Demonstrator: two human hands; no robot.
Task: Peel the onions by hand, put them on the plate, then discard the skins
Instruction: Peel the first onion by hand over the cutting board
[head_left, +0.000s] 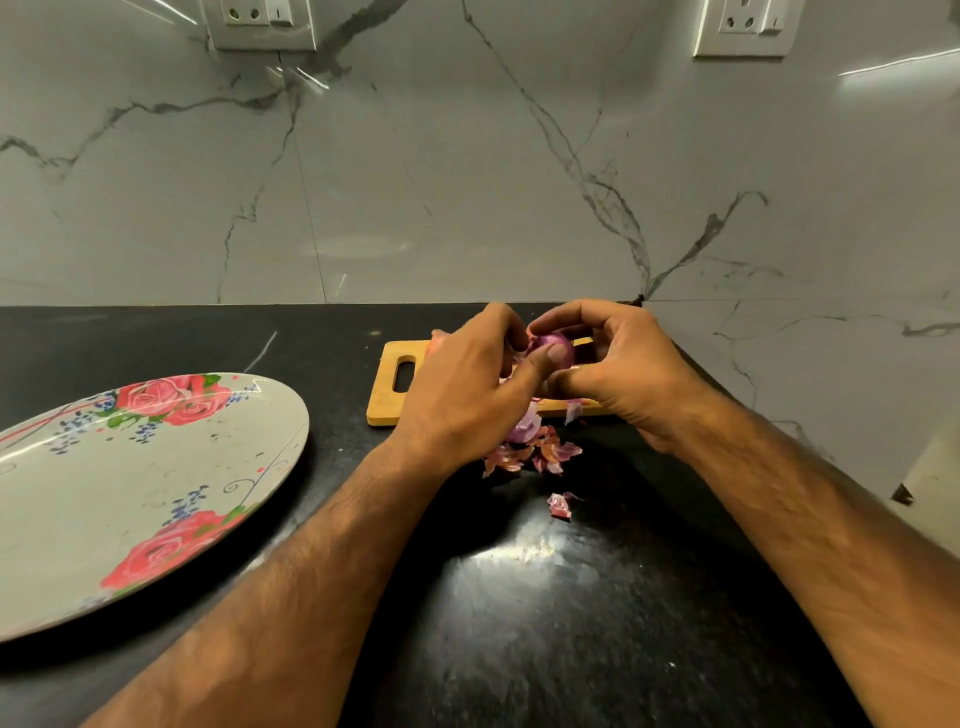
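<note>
A small purple onion (551, 345) is held above the wooden cutting board (387, 402) between both hands. My left hand (462, 395) curls around its left side, thumb pressed on the front. Cupped around the right side is my right hand (618, 374), fingers arched over the top. Most of the onion is hidden by the fingers. Loose pink and purple skins (530, 449) lie on the black counter just in front of the board, with one more scrap (561, 504) nearer to me. The floral plate (104, 493) sits at the left with nothing on it.
The black stone counter (545, 623) runs to a marble wall behind and a corner on the right. Two wall sockets (260, 21) are high on the backsplash. More skin pieces peek out at the board's far edge (439, 338).
</note>
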